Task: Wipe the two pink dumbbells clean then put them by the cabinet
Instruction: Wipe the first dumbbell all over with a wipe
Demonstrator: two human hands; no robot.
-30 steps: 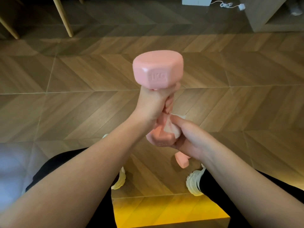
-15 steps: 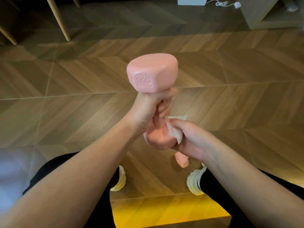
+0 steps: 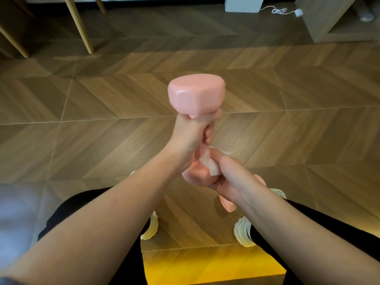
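Dumbbell (image 3: 196, 95) rotated; right hand (image 3: 230, 177) pinches tissue (image 3: 207, 163)

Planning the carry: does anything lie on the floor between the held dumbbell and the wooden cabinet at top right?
Nothing visible on the bare floor between the dumbbell and the cabinet. Only a white cable lies just left of the cabinet's base.

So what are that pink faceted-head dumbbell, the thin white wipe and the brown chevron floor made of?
The pink faceted-head dumbbell looks vinyl- or rubber-coated, glossy: soft highlights, rounded edges. The thin white wipe looks like tissue or nonwoven cloth: it creases limply. The brown chevron floor looks like satin wood or laminate: grain lines show.
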